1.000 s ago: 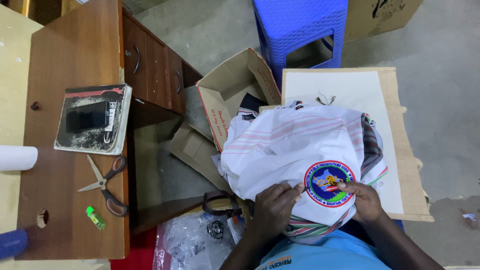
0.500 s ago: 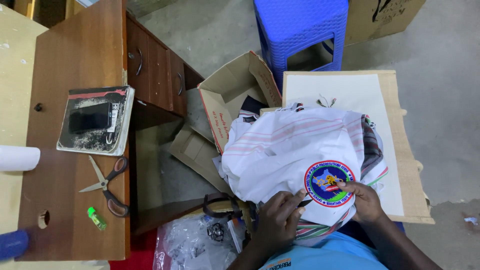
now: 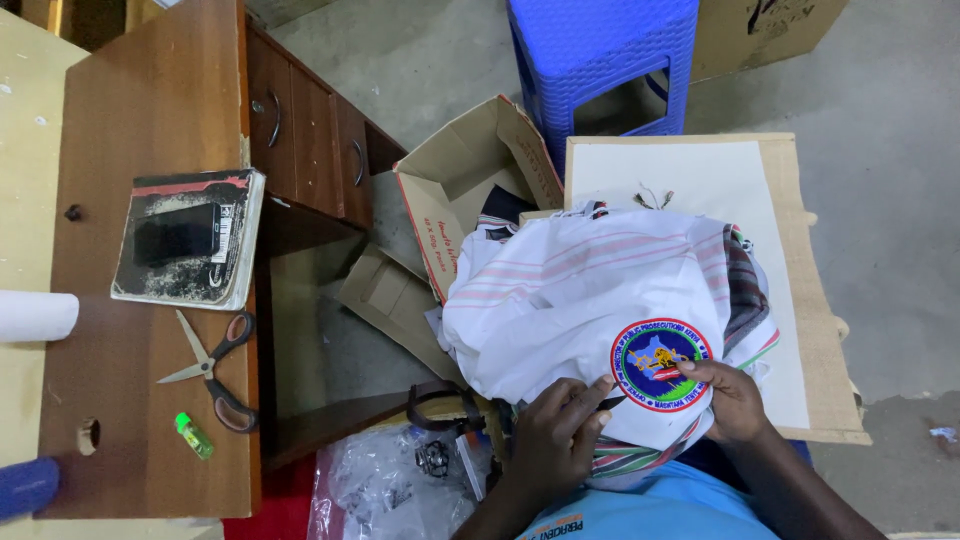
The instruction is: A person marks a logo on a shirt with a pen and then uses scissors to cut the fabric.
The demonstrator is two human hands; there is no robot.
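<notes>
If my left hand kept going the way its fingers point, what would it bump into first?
The left hand points up and to the right across the white cloth, so it would probably meet the round patch first. The right hand lies just beyond it.

Left hand (image 3: 556, 432): grips white garment (image 3: 590, 300) edge, just left of the round patch (image 3: 661, 365).
Right hand (image 3: 728, 398): fingertips on the patch's right edge.
Scissors (image 3: 212, 370): on wooden desk (image 3: 150, 120), well left of patch.
</notes>
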